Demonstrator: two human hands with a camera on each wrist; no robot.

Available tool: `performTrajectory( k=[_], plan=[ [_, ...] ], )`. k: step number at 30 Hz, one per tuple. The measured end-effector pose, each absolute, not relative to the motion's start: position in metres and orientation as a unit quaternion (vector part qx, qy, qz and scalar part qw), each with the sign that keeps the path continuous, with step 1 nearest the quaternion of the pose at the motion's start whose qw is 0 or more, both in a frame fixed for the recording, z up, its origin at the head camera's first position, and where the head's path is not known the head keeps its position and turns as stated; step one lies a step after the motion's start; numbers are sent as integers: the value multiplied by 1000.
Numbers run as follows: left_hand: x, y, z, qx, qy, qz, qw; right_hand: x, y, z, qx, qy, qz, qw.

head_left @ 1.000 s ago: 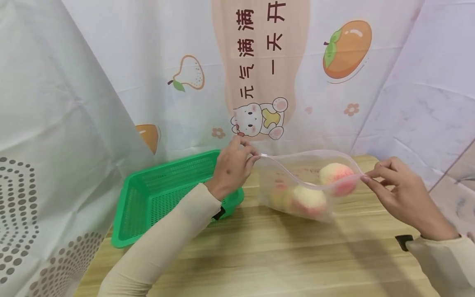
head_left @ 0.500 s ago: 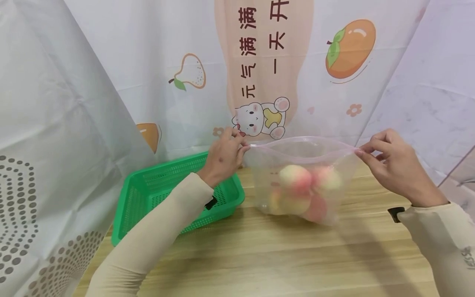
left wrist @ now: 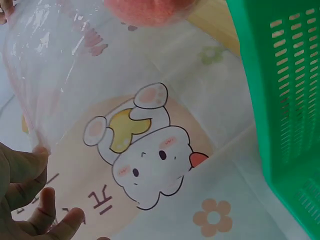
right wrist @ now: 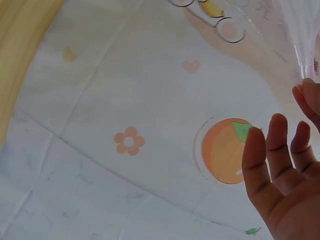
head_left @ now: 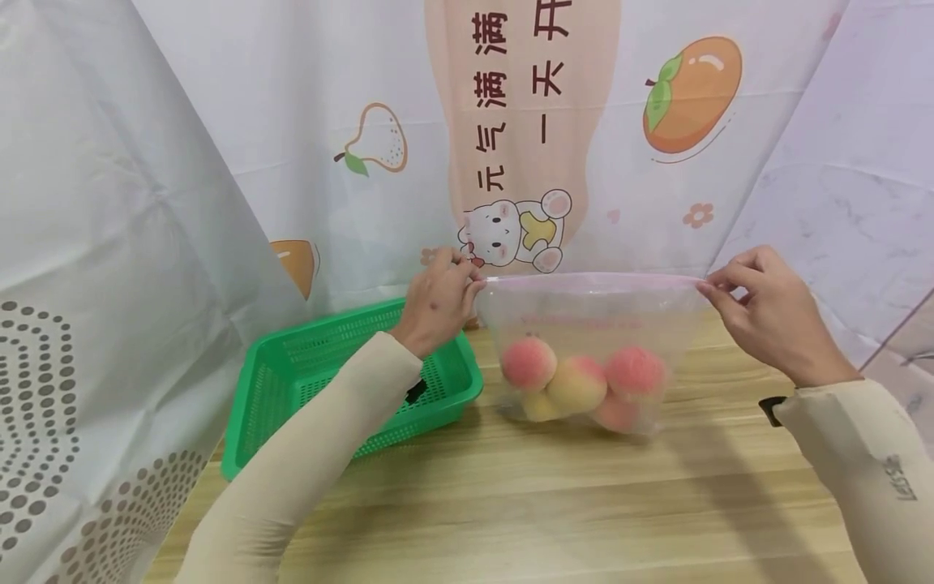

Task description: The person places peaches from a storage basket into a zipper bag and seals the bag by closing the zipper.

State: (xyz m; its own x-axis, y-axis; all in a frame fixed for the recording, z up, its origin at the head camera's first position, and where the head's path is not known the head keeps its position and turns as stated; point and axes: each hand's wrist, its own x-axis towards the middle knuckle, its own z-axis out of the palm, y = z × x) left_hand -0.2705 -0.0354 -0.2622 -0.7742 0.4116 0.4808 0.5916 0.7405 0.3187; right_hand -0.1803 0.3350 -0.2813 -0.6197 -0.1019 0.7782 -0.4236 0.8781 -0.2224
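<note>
A clear zip bag point(head_left: 584, 324) with a pink top strip is stretched between both hands, its mouth edges drawn together in a nearly straight line. Inside it, at the bottom, lie several pink-and-yellow peaches point(head_left: 576, 384). My left hand point(head_left: 436, 302) pinches the bag's left top corner between thumb and finger; in the left wrist view the thumb tip point(left wrist: 40, 152) presses on the film. The right top corner is pinched by my right hand point(head_left: 766, 316), whose other fingers point(right wrist: 280, 155) stand loosely bent, away from the film.
Left of the bag stands a green plastic basket point(head_left: 244, 422), partly behind the left forearm. Both rest at the back of a wooden table point(head_left: 525, 511). A printed curtain point(head_left: 379, 219) hangs right behind, and another sheet point(head_left: 87, 203) hangs at the left.
The bag's mouth has gone from gaping to drawn straight. Both hands have risen slightly, and the bag has tilted upright, with the peaches settling along its bottom.
</note>
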Motion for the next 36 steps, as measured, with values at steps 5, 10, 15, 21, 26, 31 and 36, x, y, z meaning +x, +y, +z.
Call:
performTrajectory(
  k=[5,10,15,21,26,31,36],
  plan=[
    [-292,-19,-254,-237,-931,-211,181,-200,339,-276,112,-893,186,395],
    [-305,-5,-253,-212,-932,-231,184,-212,343,-274,83,-898,202,382],
    [-297,-3,-263,-225,-937,-204,175,-207,346,-284,110,-894,195,388],
    [-257,-10,-278,-266,-934,-173,165,-165,353,-308,176,-888,186,383],
    [-217,-25,-313,-358,-882,-180,246,-128,351,-335,236,-874,182,383],
    [-192,-34,-353,-425,-821,-196,327,-100,346,-367,239,-880,176,371],
    [-179,-37,-378,-437,-808,-192,345,-80,343,-389,229,-898,153,342]
  ],
)
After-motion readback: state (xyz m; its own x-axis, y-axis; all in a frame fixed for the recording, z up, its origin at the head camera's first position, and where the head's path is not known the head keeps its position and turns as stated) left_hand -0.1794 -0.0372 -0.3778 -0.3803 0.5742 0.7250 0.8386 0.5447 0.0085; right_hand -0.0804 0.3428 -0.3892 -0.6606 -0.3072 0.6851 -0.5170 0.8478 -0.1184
